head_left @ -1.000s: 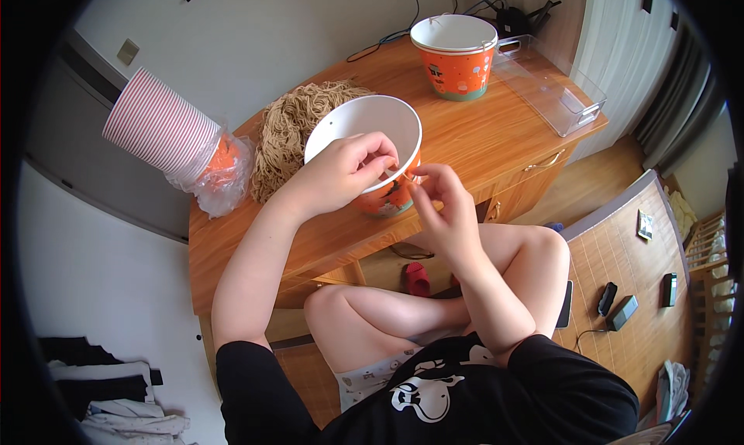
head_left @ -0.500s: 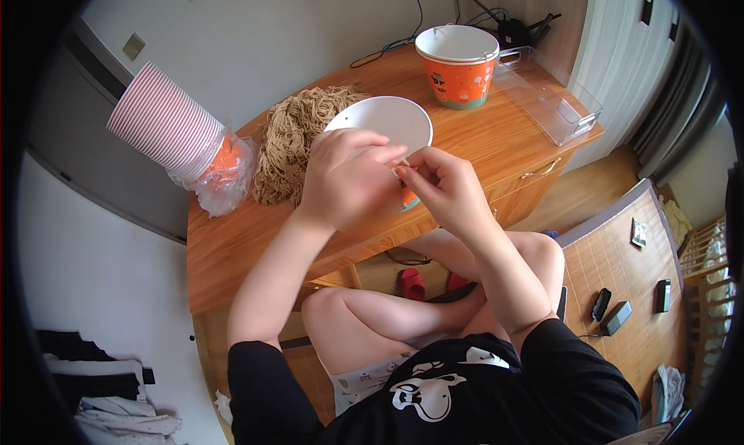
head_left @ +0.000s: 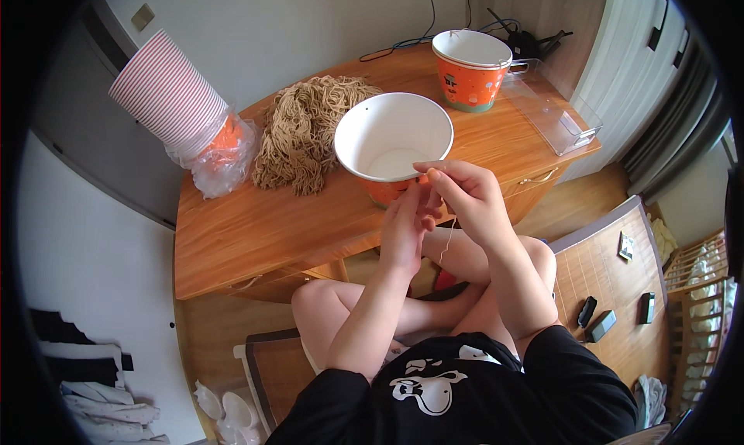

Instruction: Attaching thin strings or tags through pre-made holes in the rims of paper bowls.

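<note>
In front of me stands a paper bucket (head_left: 363,146), white inside and orange outside, with a small hole below its rim. Both my hands are at its near side. My right hand (head_left: 474,201) is closed in a pinch at the rim, thumb and forefinger together. A thin beige string (head_left: 447,246) dangles beneath it, apparently from its fingers. Just outside the near wall, my left hand (head_left: 407,224) has its fingers bent together; what they hold, if anything, is hidden. A heap of tan string (head_left: 306,131) lies left of the bucket.
Farther right are nested orange buckets (head_left: 471,84) with bits of string at the rim. Beside them is a clear plastic tray (head_left: 554,115). A tilted stack of striped paper buckets (head_left: 170,88), partly in plastic wrap, leans at the left. A black router (head_left: 527,43) stands behind.
My left hand has come down and right, from over the bucket to outside its near wall. The bucket's opening shows more fully, and the hanging string is now visible.
</note>
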The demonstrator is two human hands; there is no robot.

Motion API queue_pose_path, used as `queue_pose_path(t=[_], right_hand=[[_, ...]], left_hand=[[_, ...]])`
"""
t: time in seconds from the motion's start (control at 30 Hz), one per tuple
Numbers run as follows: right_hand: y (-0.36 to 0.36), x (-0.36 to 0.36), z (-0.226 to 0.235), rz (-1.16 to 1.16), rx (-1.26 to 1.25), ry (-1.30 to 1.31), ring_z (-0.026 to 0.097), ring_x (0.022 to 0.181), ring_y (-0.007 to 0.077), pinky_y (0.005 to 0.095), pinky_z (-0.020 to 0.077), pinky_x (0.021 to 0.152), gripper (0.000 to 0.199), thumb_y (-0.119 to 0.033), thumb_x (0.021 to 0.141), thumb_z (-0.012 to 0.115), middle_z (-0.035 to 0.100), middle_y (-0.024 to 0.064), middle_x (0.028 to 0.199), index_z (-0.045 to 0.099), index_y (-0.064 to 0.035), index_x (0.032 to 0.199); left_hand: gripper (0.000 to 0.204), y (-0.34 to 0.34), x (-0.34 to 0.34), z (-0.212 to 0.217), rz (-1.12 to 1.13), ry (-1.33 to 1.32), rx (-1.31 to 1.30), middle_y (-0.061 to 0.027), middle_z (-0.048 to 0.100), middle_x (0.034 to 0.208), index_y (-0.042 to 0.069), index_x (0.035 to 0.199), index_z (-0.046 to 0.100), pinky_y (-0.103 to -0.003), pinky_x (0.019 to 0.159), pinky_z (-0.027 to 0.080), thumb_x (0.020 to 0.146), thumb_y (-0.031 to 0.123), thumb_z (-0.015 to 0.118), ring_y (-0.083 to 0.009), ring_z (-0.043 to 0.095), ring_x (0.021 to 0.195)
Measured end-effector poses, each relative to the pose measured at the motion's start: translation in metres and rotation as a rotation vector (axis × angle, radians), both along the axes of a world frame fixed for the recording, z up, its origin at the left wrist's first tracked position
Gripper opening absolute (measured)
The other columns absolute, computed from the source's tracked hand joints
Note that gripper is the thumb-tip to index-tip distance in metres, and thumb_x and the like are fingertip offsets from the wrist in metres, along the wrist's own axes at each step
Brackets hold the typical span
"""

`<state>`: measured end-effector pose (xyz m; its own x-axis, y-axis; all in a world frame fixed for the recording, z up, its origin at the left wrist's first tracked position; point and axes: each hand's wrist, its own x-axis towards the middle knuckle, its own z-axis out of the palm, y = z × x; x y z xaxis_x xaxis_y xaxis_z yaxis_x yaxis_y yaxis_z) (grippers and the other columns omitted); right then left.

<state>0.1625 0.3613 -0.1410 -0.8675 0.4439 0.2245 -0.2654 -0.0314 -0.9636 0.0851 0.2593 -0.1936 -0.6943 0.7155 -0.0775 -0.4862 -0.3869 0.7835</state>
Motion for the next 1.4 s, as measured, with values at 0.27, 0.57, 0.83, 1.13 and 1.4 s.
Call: queue_pose_path(t=[0.27, 0.57, 0.83, 1.13, 1.4], right_hand=[[-0.004, 0.002, -0.009, -0.082, 0.064, 0.004, 0.065, 0.079, 0.0069, 0.0208, 0.0515, 0.066, 0.024, -0.01, 0.101, 0.06, 0.071, 0.0038, 0.09, 0.071, 0.0018, 0.119], [0.0, -0.003, -0.025, -0.572, 0.588, 0.253, 0.063, 0.079, 0.0178, 0.0289, 0.0481, 0.068, 0.013, 0.0, 0.08, 0.077, 0.067, 0.0072, 0.088, 0.074, -0.0038, 0.092], [-0.014, -0.002, -0.026, -0.761, 1.026, 0.324, 0.062, 0.077, 0.0205, 0.0342, 0.0478, 0.069, 0.025, -0.002, 0.069, 0.079, 0.069, 0.0015, 0.088, 0.076, -0.0116, 0.093], [-0.007, 0.007, -0.021, -0.6, 1.103, 0.315, 0.061, 0.087, 0.0259, 0.0362, 0.0483, 0.075, 0.029, 0.003, 0.072, 0.071, 0.068, 0.006, 0.101, 0.076, -0.0114, 0.096], [0.024, 0.0, 0.015, -0.381, 1.418, 0.339, 0.06, 0.096, 0.0229, 0.0368, 0.0468, 0.083, 0.031, -0.002, 0.075, 0.07, 0.065, 0.0001, 0.113, 0.073, -0.0187, 0.101]], left_hand=[[0.012, -0.003, -0.001, 0.015, -0.118, -0.241, 0.066, 0.0087, 0.055, 0.076, 0.016, 0.102, 0.066, -0.018, 0.046, 0.032, 0.102, 0.027, 0.061, -0.0005, 0.048, 0.061], [0.017, -0.007, -0.003, 0.008, -0.088, -0.213, 0.157, 0.0006, 0.071, 0.098, 0.013, 0.114, 0.067, -0.023, 0.057, 0.054, 0.102, 0.024, 0.062, -0.0104, 0.071, 0.086], [0.015, -0.006, -0.009, -0.007, -0.123, -0.161, 0.306, -0.0033, 0.072, 0.104, 0.009, 0.112, 0.067, -0.03, 0.083, 0.057, 0.103, 0.018, 0.059, -0.0135, 0.071, 0.093], [0.016, -0.011, -0.012, -0.004, -0.08, -0.164, 0.298, -0.0051, 0.073, 0.102, 0.006, 0.112, 0.068, -0.029, 0.084, 0.057, 0.101, 0.015, 0.062, -0.0149, 0.071, 0.095], [0.016, -0.022, -0.02, -0.001, -0.122, -0.108, 0.182, -0.0065, 0.073, 0.101, 0.005, 0.113, 0.068, -0.029, 0.083, 0.06, 0.098, 0.013, 0.066, -0.0167, 0.072, 0.094]])
